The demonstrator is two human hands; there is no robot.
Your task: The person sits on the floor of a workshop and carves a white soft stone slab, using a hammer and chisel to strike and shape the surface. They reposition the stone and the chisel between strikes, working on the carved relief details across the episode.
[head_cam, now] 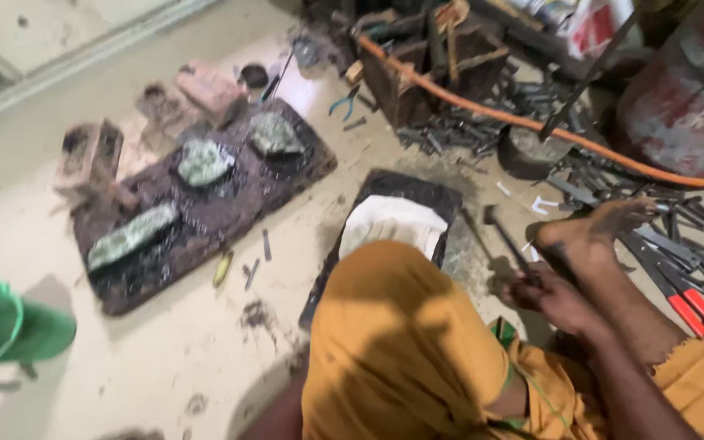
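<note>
Hands: only one hand [554, 300] is seen, at lower right, closed around the handle of a hammer [508, 241]; from the forearm's run to the right it is taken as the right hand, though this cannot be told for sure. The left hand is not seen.
Hammer: held low over the floor, its dark head [490, 215] pointed up and left, just right of the dark slab [417, 189].
Foot: a bare foot [592, 231] is set just above the gripping hand, toes toward the scattered metal.
Knee: a knee clothed in mustard-yellow cloth [401, 342] fills the lower middle and hides part of the slab.
Dark slab: laid flat on the floor, with a white folded cloth [393, 225] resting on it.
Long board: a dark, wet-looking board [213, 212] lies at left, with three greenish stones [204, 161] set along it.
Bricks: reddish bricks [91, 151] are placed beside the board's far edge.
Green container: a green plastic vessel [10, 330] is tipped on its side at the left edge.
Hose: an orange hose [547, 130] is run across the upper right, over a heap of metal tools [662, 236].
Pliers: blue-handled pliers [342, 103] lie near a wooden crate [429, 65].
</note>
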